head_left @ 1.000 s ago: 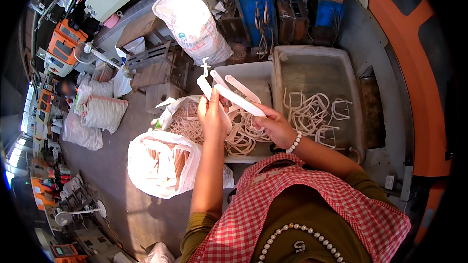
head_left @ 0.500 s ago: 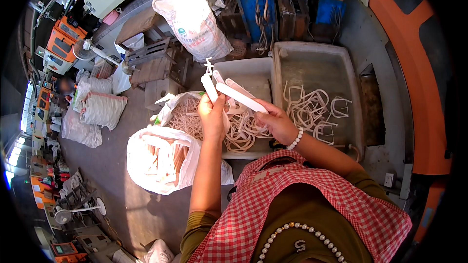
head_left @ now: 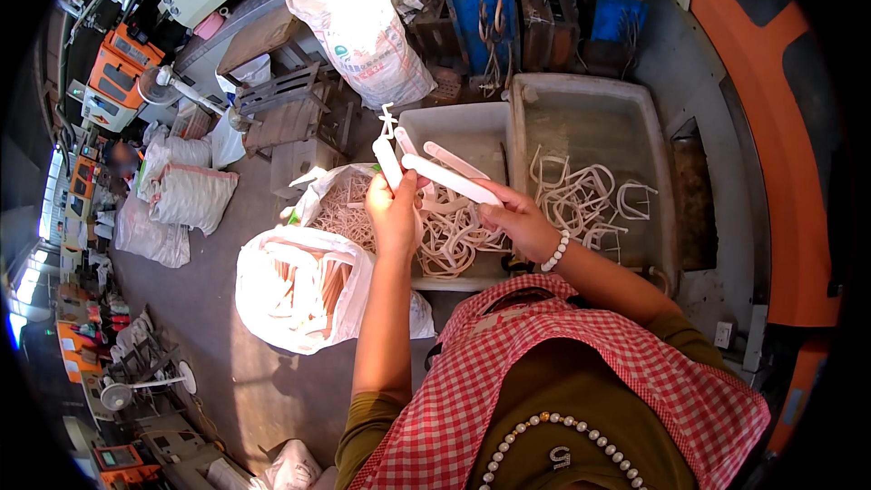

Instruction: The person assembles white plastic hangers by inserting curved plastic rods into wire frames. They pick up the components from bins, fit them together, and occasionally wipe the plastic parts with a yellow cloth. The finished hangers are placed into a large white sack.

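My left hand (head_left: 393,215) is closed around the lower end of a pale plastic strip (head_left: 387,163) that points up. A thin branched plastic runner (head_left: 388,120) shows at its top, and a second pinkish strip end (head_left: 405,140) sticks out beside it. With fingers closed, my right hand (head_left: 520,222) grips a long flat plastic strip (head_left: 445,179) that slants up to the left, its far end by my left hand. Another pinkish strip (head_left: 455,161) lies behind it. Whether the pieces are joined, I cannot tell.
Beneath my hands a pale tub (head_left: 463,118) holds tangled curved plastic pieces (head_left: 454,240). The tub on the right (head_left: 581,82) has more curved pieces (head_left: 581,195). At left stand a bag of thin scraps (head_left: 345,213) and a white bag of strips (head_left: 263,308). A full sack (head_left: 363,36) stands behind.
The pinkish strip behind the long one has shifted slightly up and to the right. Both hands keep nearly the same place and grip.
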### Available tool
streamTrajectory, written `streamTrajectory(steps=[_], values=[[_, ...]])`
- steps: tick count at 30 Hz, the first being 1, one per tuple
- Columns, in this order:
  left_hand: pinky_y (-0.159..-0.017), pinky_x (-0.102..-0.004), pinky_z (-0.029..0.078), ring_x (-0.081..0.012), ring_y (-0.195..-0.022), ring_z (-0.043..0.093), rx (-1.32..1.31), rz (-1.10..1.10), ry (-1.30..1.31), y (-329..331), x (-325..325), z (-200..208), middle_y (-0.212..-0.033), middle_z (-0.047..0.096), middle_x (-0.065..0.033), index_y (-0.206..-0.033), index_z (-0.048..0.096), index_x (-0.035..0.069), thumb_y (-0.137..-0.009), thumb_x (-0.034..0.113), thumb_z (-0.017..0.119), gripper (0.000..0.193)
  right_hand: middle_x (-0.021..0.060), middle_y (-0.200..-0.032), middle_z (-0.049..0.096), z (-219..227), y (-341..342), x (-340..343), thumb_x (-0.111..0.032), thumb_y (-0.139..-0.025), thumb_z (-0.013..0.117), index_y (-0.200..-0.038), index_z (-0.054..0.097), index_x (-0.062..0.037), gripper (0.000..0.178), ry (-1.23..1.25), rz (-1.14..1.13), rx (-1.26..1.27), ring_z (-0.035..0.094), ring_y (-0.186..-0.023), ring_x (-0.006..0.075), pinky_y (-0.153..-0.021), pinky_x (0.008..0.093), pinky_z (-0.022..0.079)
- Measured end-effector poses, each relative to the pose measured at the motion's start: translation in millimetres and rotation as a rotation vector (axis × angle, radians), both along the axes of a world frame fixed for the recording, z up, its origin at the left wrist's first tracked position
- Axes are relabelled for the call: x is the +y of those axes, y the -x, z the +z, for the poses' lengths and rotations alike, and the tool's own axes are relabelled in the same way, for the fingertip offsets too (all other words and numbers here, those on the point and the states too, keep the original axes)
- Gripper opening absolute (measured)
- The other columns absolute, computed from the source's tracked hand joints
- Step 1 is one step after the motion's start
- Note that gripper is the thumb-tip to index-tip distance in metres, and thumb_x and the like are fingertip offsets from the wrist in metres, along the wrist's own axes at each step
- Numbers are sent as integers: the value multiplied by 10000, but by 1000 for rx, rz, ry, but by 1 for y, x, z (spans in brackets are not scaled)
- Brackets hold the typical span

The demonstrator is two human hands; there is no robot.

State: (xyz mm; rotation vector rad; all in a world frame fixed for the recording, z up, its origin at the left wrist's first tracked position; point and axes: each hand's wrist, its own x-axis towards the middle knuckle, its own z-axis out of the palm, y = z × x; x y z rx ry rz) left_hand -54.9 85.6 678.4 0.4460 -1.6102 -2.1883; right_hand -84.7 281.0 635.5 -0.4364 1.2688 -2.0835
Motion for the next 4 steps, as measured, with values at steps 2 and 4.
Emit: streamTrajectory(steps=[2,4], values=[[-564,-205,403,-105,-762,617,-2,-31,-17,1,-2,-3,-853,625,-46,-1019,558,7,-885,93,597,164,-42,-876,546,-3,1,1,-89,-910,544,-1387,414,-79,495,2,8,-31,469,-752,45,-686,199,407],[-599,-212,434,-118,-773,619,8,1,-31,1,-1,-5,-889,631,-50,-1041,554,0,-887,77,584,175,-34,-925,543,1,-2,-2,-94,-916,550,-1399,391,-72,509,-46,-20,-75,467,-783,69,-737,215,408]])
